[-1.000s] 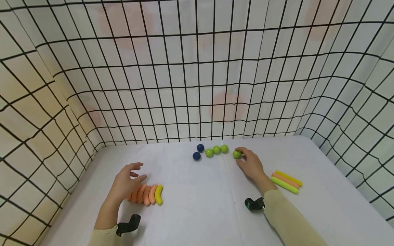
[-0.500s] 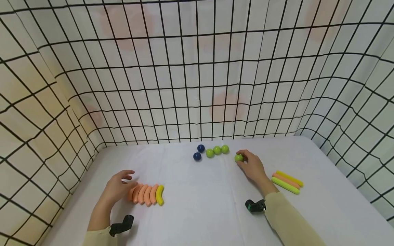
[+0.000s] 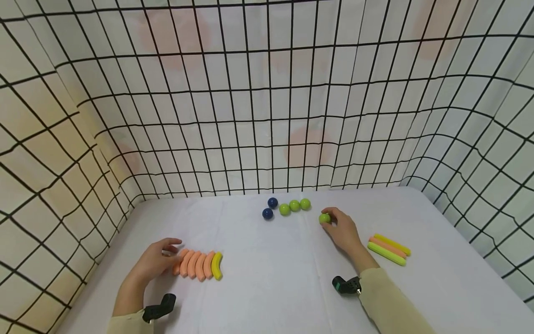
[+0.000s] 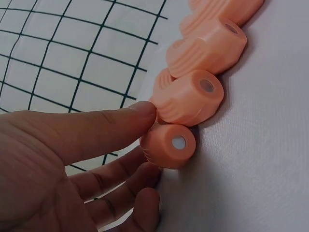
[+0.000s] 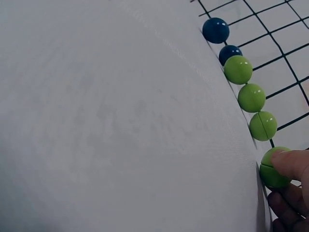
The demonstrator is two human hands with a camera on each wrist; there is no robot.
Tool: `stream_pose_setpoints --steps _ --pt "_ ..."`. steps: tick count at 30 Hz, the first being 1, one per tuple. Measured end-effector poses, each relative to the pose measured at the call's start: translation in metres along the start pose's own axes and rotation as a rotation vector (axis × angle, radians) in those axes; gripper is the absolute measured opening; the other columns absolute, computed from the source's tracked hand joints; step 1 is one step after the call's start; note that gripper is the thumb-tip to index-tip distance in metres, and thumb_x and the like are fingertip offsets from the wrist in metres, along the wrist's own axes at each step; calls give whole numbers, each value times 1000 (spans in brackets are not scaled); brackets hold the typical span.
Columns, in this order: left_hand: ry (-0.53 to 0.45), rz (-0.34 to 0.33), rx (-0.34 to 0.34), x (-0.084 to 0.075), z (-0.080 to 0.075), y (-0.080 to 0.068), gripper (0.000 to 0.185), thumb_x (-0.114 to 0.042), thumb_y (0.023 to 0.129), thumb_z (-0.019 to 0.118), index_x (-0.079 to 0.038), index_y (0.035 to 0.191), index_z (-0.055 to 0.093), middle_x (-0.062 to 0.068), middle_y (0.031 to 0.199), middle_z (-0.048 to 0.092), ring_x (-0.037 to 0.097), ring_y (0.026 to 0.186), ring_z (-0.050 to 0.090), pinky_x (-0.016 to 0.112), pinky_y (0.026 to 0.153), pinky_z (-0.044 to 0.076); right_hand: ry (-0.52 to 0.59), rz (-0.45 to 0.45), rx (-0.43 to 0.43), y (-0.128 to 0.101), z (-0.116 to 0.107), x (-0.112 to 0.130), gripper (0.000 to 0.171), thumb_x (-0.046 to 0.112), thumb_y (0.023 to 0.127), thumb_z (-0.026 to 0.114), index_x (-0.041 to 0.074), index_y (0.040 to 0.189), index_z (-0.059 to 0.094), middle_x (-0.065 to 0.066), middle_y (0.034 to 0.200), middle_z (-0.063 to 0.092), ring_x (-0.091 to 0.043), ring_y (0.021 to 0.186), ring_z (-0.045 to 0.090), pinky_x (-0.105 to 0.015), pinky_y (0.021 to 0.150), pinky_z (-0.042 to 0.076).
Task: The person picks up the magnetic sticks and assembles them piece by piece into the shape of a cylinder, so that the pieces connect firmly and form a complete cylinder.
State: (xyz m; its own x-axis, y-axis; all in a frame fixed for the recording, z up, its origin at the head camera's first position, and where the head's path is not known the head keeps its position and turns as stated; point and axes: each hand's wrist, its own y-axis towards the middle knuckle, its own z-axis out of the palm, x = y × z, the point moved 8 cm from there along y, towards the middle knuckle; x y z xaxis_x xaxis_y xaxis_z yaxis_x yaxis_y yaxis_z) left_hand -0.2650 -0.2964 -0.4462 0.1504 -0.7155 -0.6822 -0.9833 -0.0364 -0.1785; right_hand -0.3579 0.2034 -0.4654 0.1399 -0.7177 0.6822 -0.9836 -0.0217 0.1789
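My left hand (image 3: pixel 153 262) is at the left end of a row of curved orange sticks (image 3: pixel 199 265), which a curved yellow stick (image 3: pixel 216 266) closes on the right. In the left wrist view its thumb and fingers pinch the endmost curved orange stick (image 4: pixel 164 147), which has a round silvery disc in its end. My right hand (image 3: pixel 343 233) pinches a green ball (image 3: pixel 323 218) between thumb and fingers, close over the table. To its left lie three more green balls (image 3: pixel 295 205) in a row, beside two dark blue balls (image 3: pixel 267 213).
Right of my right forearm lie three straight sticks side by side: a yellow stick (image 3: pixel 394 245), an orange stick (image 3: pixel 387 247) and a lime-green stick (image 3: pixel 386 253). A white cloth covers the table (image 3: pixel 267 287). Black grid netting (image 3: pixel 269 120) stands along the back and both sides.
My left hand has moved left and down from above the row onto its left end. The right hand has drawn the green ball slightly toward me, away from the other balls.
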Motion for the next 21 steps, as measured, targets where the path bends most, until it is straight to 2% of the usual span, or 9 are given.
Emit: stream_pose_setpoints --steps 4,8,16,21 --pt "15 10 -5 1 1 0 48 -10 87 73 0 131 58 21 119 63 25 98 60 29 71 49 6 -10 -13 -3 0 2 37 15 94 66 9 129 57 -20 128 63 -39 122 57 -57 106 41" --pt "17 6 -11 1 2 1 43 -10 88 71 1 128 59 19 113 63 23 91 59 30 69 49 9 -11 -22 -5 1 3 36 14 95 66 9 129 57 -19 127 64 -37 120 58 -55 104 43" --pt "34 -65 -43 8 4 2 34 -21 92 71 5 113 67 9 89 65 18 75 57 28 62 48 21 9 -23 -8 0 5 36 14 95 66 9 130 56 -20 129 63 -38 122 58 -56 105 43" --pt "34 -85 -74 8 4 2 32 -20 91 70 6 110 68 6 78 63 16 68 56 28 59 47 39 30 -29 -9 -1 4 36 13 96 66 10 130 57 -20 129 64 -37 123 58 -55 106 43"
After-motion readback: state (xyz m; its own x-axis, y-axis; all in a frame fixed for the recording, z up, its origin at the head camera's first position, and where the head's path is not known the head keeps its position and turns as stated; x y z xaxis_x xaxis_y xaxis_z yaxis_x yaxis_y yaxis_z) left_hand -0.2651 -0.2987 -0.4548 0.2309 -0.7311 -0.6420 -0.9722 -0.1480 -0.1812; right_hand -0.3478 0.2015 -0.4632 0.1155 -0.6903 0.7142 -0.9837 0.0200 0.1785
